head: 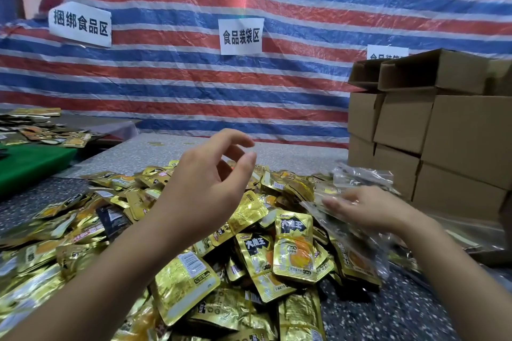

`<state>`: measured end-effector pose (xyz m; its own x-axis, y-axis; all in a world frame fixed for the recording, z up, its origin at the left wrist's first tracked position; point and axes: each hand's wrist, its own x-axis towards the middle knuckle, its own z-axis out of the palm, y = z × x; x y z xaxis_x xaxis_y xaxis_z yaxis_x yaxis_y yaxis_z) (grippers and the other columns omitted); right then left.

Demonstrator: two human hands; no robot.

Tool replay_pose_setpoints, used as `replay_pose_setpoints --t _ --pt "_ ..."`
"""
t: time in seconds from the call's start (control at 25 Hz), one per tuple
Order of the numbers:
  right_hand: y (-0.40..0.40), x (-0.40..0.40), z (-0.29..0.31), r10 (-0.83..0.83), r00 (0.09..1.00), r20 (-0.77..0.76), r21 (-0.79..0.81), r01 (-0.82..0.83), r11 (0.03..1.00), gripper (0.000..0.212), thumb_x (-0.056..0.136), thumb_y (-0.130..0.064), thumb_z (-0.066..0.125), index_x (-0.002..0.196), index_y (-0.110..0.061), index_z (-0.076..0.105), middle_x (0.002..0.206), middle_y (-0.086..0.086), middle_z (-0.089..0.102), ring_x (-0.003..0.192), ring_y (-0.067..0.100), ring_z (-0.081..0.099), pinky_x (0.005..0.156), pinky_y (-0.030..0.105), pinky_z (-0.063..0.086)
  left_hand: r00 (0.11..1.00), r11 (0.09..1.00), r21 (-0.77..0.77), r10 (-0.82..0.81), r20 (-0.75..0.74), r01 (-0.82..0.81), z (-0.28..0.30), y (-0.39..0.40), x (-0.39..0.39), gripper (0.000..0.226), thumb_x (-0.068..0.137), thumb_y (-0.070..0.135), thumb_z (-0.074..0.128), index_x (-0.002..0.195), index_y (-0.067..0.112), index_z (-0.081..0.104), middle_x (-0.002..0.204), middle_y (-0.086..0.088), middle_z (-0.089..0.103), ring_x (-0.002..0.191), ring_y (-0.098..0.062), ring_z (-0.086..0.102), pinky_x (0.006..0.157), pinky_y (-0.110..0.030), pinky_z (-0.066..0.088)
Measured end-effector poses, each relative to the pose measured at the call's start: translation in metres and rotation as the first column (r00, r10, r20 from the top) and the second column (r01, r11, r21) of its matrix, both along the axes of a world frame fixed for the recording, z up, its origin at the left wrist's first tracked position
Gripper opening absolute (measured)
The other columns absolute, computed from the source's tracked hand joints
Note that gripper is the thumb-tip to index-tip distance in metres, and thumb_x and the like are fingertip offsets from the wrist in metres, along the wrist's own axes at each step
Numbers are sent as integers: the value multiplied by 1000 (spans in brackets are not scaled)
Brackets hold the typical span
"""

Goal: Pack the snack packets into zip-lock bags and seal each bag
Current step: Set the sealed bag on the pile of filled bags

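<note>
Hovering over a big heap of gold snack packets (294, 250), the left hand (205, 188) is up in the air with its fingers loosely spread and slightly curled, holding nothing. The packets are piled all over the speckled grey tabletop (388, 310), right in front of the person. Off to the right, the right hand (368, 209) rests on a crinkly pile of clear zip-lock bags (360, 183) at the edge of the heap, fingers fairly straight on the plastic; whether it's actually pinching a bag is hard to tell. Stacked cardboard boxes (443, 130) sit just behind the bags, and a striped tarp (249, 91) with paper signs (241, 36) hangs at the back.
</note>
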<state>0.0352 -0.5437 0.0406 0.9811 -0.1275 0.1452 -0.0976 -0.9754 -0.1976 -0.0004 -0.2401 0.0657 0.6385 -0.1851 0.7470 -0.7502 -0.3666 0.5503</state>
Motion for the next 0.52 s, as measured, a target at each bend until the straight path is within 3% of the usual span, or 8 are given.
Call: replay_pose_setpoints --t 0.08,0.2,0.28,0.4,0.52 --pt "15 -7 12 57 992 114 12 -59 998 102 65 -99 15 84 -17 74 61 -8 62 56 9 58 56 23 49 1000 998 55 15 -6 -14 -1 2 3 15 94 38 51 100 31 63 80 13 65 68 -8 65 59 -23 54" --pt "49 -15 20 128 936 327 174 -193 966 84 83 -76 34 82 -2 73 45 -5 45 42 10 37 43 23 30 999 991 127 39 -38 -33 -4 5 9 17 94 39 51 93 29 65 72 10 65 68 -6 63 60 -20 51" --pt "72 -24 27 237 890 390 266 -355 896 67 91 -61 45 83 0 72 51 1 57 44 13 42 45 24 37 997 989 139 49 -64 -40 -6 7 13 16 95 36 52 89 28 65 71 7 65 67 -8 62 59 -22 50" --pt "103 -35 41 383 807 450 226 -518 825 55 93 -52 47 84 -3 72 75 16 70 66 31 64 64 47 54 995 991 118 69 -70 -61 -4 10 18 17 96 34 52 85 29 65 70 9 66 63 -6 62 55 -17 47" --pt "122 -37 43 373 755 539 292 -583 758 39 96 -41 50 84 -12 72 77 10 71 74 29 67 71 49 55 994 992 99 89 -64 -83 -3 10 19 20 98 30 53 83 26 66 65 7 65 57 -9 61 49 -19 44"
